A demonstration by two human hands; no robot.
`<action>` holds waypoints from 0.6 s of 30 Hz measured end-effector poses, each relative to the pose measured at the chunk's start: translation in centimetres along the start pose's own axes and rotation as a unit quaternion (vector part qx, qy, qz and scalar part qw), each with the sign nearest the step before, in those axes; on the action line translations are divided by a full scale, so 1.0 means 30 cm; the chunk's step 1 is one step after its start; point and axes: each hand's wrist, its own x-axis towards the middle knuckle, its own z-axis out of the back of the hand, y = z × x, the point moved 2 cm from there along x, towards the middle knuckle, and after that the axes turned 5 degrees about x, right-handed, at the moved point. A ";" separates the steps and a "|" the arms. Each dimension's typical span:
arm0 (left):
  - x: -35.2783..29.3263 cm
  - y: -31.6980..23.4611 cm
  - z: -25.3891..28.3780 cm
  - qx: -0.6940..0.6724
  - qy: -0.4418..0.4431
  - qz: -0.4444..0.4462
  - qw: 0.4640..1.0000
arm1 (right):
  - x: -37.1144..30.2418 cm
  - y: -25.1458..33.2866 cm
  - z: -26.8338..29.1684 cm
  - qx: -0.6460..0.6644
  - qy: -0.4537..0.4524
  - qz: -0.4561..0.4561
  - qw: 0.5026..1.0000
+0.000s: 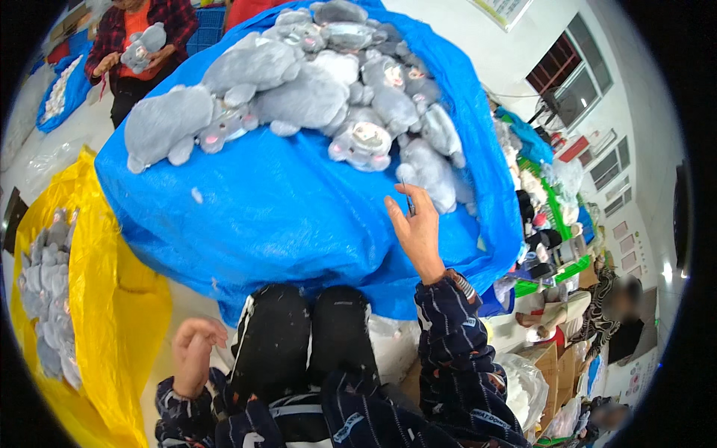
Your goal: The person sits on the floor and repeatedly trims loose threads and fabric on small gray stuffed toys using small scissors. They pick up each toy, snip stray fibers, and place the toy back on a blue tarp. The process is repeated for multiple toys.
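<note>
Black trousers fill my near view; beyond, I see blue sheeting under grey plush animals; the closest plush lies just past the nearer right hand, its long axis slanting down rightward; that hand grips a slim dark tool; the left hand curls well apart, contents unclear.
</note>
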 end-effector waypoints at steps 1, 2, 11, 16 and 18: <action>0.017 -0.069 -0.038 -0.059 0.052 -0.045 0.996 | 0.028 -0.029 0.000 -0.014 -0.007 0.008 1.000; 0.042 -0.141 -0.087 -0.125 0.106 -0.085 0.983 | 0.048 -0.061 0.013 -0.038 -0.011 0.014 0.999; 0.178 -0.493 -0.260 -0.381 0.558 -0.182 0.714 | 0.161 -0.198 -0.221 -0.262 0.059 0.039 0.962; 0.181 -0.439 -0.375 -0.446 0.531 -0.142 0.707 | 0.195 -0.278 -0.158 -0.229 0.024 0.061 0.971; 0.116 -0.339 -0.292 -0.113 0.361 -0.220 0.899 | 0.194 -0.211 -0.099 -0.166 -0.033 0.083 0.982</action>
